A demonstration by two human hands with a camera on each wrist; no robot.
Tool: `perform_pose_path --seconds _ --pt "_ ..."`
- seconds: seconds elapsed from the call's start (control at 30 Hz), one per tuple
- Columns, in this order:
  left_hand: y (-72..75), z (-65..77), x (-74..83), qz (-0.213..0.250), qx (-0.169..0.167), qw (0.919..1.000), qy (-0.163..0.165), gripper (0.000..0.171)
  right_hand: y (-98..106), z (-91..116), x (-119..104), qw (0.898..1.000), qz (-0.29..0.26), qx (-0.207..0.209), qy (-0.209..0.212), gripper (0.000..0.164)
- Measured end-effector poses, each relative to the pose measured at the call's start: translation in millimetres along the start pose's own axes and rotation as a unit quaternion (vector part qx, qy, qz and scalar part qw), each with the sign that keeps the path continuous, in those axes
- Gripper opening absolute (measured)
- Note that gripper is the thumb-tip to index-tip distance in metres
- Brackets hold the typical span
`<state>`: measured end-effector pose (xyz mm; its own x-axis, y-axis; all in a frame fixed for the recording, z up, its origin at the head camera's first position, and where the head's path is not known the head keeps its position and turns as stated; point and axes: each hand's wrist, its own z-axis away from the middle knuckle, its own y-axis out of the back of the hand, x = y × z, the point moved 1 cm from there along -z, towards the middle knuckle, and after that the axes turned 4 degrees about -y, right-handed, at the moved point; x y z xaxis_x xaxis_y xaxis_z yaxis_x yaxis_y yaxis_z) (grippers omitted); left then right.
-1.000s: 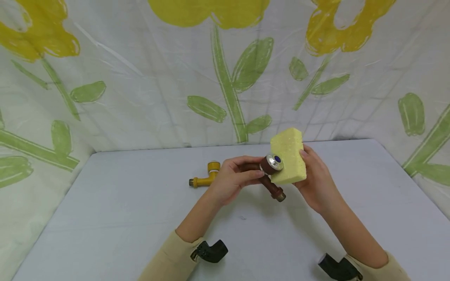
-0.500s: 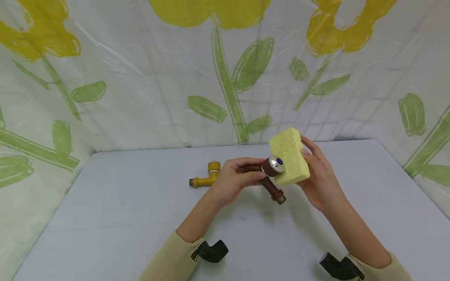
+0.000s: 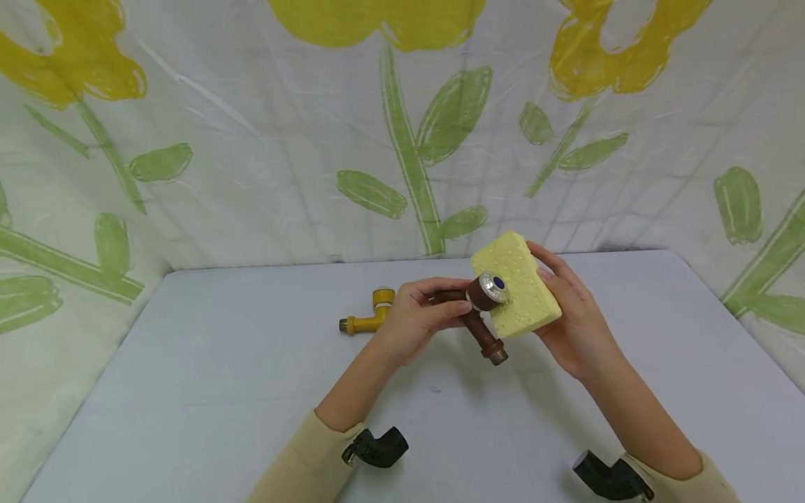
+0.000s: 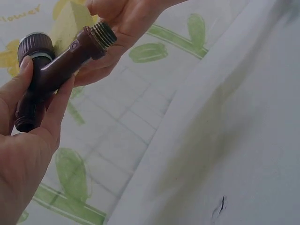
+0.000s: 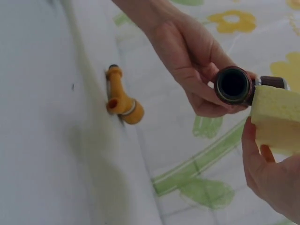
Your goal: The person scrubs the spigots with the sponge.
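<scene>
In the head view, the left hand [image 3: 407,321] pinches a brown faucet [image 3: 481,332] between thumb and fingers above the counter [image 3: 251,370], threaded end towards five o'clock. The right hand [image 3: 577,325] grips a yellow sponge [image 3: 522,290] at the knob's [image 3: 486,292] three o'clock, seemingly touching it. A yellow faucet [image 3: 367,325] lies at nine o'clock.

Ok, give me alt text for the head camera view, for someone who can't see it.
A left hand holds a brown valve, its knob overlapping the view of a yellow sponge gripped by the right hand. A yellow valve sits on the pale table, partly hidden by the left hand, before a flowered backdrop.
</scene>
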<state>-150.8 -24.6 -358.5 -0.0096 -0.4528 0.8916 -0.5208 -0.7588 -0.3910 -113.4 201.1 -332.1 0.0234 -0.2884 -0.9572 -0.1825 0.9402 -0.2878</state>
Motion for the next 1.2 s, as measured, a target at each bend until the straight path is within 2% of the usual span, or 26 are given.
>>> perform_pose_path --seconds 0.2,0.43,0.7,0.87,1.03,1.2 --pt "0.7 0.8 1.8 -0.003 -0.024 0.9996 0.011 0.035 -1 -1 1 1.000 -0.010 0.002 -0.006 0.041" --pt "3.1 0.1 3.3 -0.012 -0.021 0.9997 0.009 0.036 2 0 0 1.000 0.002 -0.028 -0.004 0.040" --pt "5.1 0.8 7.2 -0.020 -0.039 0.9987 0.025 0.037 2 1 0 0.999 0.008 -0.037 -0.007 0.042" --pt "4.4 -0.4 8.4 -0.029 -0.013 0.9992 0.025 0.044 4 1 0 0.999 0.003 -0.043 -0.009 0.041" --pt "5.0 -2.2 9.0 -0.014 0.024 0.9987 0.043 0.052 6 1 0 0.999 0.006 -0.050 -0.020 0.040" --pt "5.7 -2.3 11.6 -0.014 0.038 0.9984 0.041 0.049 8 0 -1 0.997 0.031 -0.065 -0.036 0.038"
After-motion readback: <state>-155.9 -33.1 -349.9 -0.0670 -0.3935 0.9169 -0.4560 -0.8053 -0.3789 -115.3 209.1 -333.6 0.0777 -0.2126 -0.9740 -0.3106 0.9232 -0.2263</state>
